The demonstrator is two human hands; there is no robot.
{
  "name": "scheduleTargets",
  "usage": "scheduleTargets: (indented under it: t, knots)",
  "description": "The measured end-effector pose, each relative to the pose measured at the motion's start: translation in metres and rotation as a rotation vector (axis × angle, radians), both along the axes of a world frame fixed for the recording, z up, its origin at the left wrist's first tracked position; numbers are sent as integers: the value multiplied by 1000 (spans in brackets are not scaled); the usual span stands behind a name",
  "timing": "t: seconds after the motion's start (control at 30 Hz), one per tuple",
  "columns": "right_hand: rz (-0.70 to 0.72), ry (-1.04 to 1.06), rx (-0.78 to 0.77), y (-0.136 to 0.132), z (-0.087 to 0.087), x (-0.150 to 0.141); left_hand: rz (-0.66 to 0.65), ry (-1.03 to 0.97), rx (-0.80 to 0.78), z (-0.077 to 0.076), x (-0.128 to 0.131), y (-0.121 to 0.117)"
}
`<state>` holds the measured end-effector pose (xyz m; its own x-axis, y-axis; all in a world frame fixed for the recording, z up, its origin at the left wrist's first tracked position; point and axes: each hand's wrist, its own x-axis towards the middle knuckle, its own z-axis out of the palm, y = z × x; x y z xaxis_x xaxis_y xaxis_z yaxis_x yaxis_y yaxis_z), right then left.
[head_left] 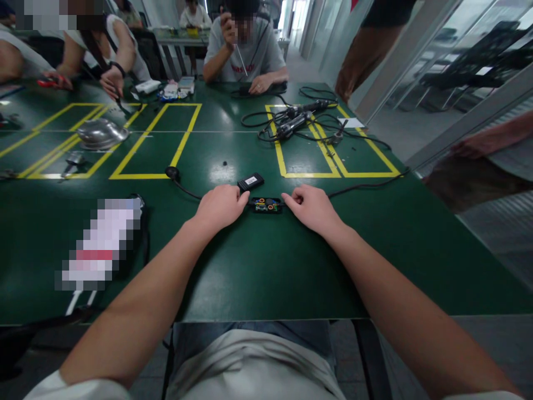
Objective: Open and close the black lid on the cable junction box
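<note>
An opened black case with a circuit board (267,205) inside lies on the green table, between my two hands. My left hand (222,206) is closed over the cord at the case's left end, its thumb beside the case. This cord (189,192) runs out to a round black plug (171,173). At the right end, my right hand (313,210) is closed on the other cord (362,185), with its thumb and curled forefinger pointing at the case. Both palms hide the gripped stretches of cord. Just behind the case, a black cover with a white label (250,181) touches or nearly touches my left hand.
A pixelated object (102,244) lies at front left. Farther back are a metal bowl-like part (102,134) and black tools with tangled cords (295,122) by yellow tape outlines (187,141). A person (250,50) sits opposite; others work at left.
</note>
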<state>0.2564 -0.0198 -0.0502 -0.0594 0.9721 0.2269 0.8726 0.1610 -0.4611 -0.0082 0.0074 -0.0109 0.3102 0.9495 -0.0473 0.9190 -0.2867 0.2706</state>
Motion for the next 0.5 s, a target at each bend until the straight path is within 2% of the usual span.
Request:
scheduleTargets:
  t: [0.17, 0.23, 0.37, 0.5]
  knots:
    - [-14, 4, 35, 0, -3, -1, -39, -156, 270, -14, -2, 4]
    - [-23, 0, 27, -1, -3, -3, -82, -219, 231, -17, -4, 9]
    - [-35, 12, -1, -2, 1, -6, -140, -287, 50, -16, -6, 18]
    - [-31, 23, -3, -3, 3, -7, -67, -292, 108, -12, -6, 16]
